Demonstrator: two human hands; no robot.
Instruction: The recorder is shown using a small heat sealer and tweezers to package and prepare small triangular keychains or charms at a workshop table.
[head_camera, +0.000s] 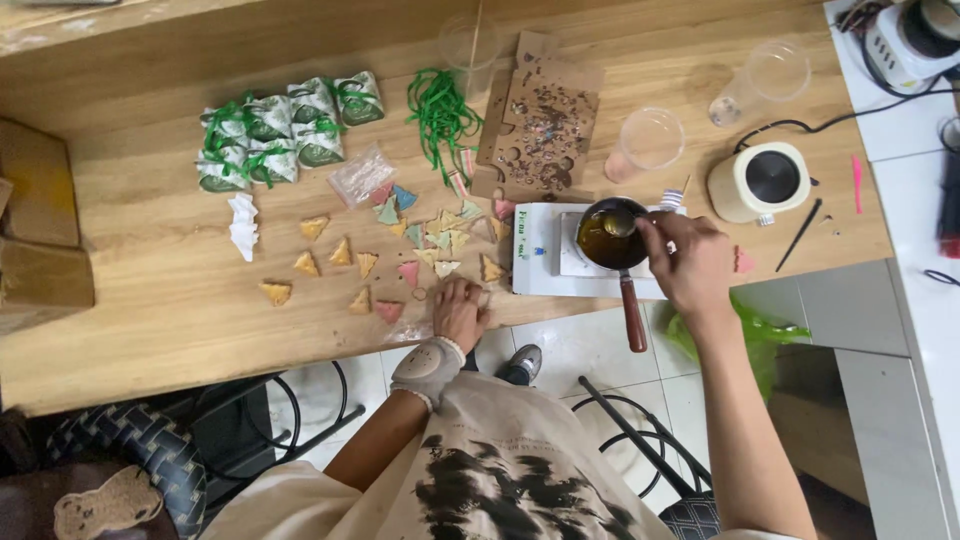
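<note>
Left hand (460, 312), wearing a wrist brace, is resting fingers-together on the wooden table (150, 300) at frame centre, while right hand (690, 262) is pinching a metal spoon (622, 222) in the small dark wooden-handled melting pot (608, 240), centre-right.

Long wooden table (150, 290) over white tiled floor (575, 350), black wire stools (640, 440).
</note>
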